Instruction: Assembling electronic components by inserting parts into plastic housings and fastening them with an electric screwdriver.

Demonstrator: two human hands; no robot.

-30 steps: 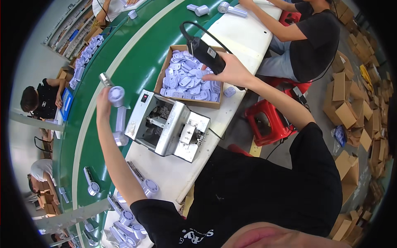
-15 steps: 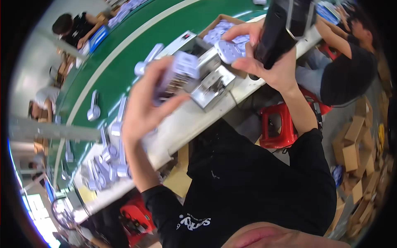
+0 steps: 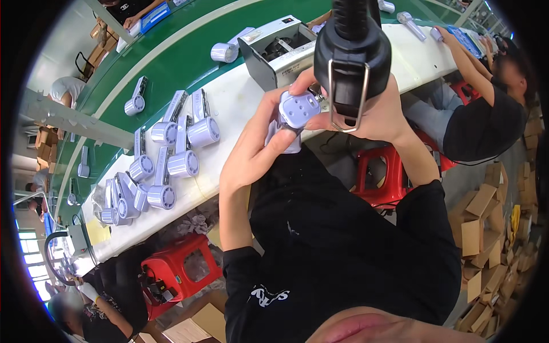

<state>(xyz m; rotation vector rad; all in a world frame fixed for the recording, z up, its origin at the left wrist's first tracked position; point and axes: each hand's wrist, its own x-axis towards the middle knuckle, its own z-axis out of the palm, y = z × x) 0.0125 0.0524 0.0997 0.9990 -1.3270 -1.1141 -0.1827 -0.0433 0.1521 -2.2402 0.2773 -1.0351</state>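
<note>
Cap: a lavender oval plate point(image 3: 299, 108) with small holes, up in front of me between my two hands, its holed face toward me.
Housing: the lavender body point(image 3: 293, 144) is mostly hidden behind the cap and my fingers; I cannot tell whether the cap is seated on it.
My left hand: my left hand point(image 3: 258, 142) is closed round the housing, thumb in front, fingertips by the cap's left edge.
My right hand: my right hand point(image 3: 372, 117) is wrapped round a black corded tool point(image 3: 353, 57), with thumb and a forefinger brought in narrow at the cap's right edge.
Tool: cord end up, with a wire loop hanging on the side facing me; its working tip is out of sight.
Machine: a grey metal box point(image 3: 274, 57) with a red switch, just beyond my hands on the white bench point(image 3: 229, 111).
Units on the bench: a group of lavender round-headed units point(image 3: 162, 196) lies to my left, some touching.
Belt: the green conveyor point(image 3: 171, 68) curves past the far side, carrying another lavender unit point(image 3: 135, 104).
Right of me: a seated co-worker point(image 3: 483, 103) in a dark top, a red stool point(image 3: 380, 197), then open cartons point(image 3: 483, 206) on the floor.
Lower left: another red stool point(image 3: 182, 280), and near it a person's white-gloved hand point(image 3: 88, 290).
</note>
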